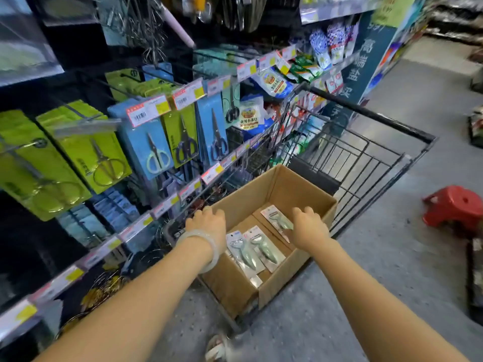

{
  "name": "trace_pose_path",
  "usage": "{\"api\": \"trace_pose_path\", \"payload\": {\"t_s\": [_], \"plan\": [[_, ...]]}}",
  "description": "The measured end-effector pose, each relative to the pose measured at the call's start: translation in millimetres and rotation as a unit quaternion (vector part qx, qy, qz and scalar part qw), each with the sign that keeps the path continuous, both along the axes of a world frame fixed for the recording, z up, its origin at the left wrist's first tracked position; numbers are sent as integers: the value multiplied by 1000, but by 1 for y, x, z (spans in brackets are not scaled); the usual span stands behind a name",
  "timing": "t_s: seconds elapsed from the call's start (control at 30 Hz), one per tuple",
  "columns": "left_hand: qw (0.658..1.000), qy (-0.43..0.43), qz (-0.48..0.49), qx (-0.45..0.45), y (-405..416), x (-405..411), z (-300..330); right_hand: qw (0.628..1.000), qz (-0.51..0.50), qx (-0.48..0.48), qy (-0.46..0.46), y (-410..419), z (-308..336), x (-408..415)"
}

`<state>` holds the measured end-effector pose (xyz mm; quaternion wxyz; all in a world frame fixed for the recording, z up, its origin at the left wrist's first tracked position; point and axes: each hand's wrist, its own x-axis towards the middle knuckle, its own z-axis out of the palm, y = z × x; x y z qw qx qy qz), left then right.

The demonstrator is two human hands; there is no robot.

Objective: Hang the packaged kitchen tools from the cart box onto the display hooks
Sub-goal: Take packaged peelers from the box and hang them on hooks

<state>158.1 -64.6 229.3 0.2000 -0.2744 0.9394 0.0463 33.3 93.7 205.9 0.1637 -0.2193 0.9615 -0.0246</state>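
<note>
- Cardboard box [285, 286] stands open in the near end of a black wire shopping cart [371, 163], which is parked just beside the display shelving on the left.
- Inside the box, on its floor, lie three packaged peelers: two of them [243, 253] [264, 248] lie side by side near the near edge of the box, touching and partly overlapping each other, and a third peeler package [277, 220] lies more toward the far right corner.
- Left hand [207, 223] rests on the left rim of the box, with the fingers bent over the edge toward the shelving; if they press the cardboard or only lie on it, I cannot tell. A pale bangle [206, 246] is on this wrist.
- Right hand [308, 226] is lowered into the box by its right wall, palm down, and touches the near end of the third peeler package. Its fingers are loosely bent and a little apart; whether they already pinch the package I cannot tell.
- Display hooks [86, 116] on the left carry packaged scissors on green cards [86, 147] and blue cards [146, 142], with price tags [146, 109] at the hook ends.
- On the floor, to the right of the cart, stands a red plastic stool [454, 205].
</note>
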Motion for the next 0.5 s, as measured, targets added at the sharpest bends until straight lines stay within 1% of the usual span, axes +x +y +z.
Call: {"api": "trace_pose_path", "payload": {"t_s": [0.2,0.37,0.5], "plan": [[999,-3,-22,27,-24,-55,-26,999,-27,12,-25,-22,-22,-45],[998,-47,-35,29,-30,-82,-44,998,-27,32,-43,-30,-46,-72],[996,-68,-36,35,-33,-98,-60,996,-23,37,-77,-39,-63,-93]]}}
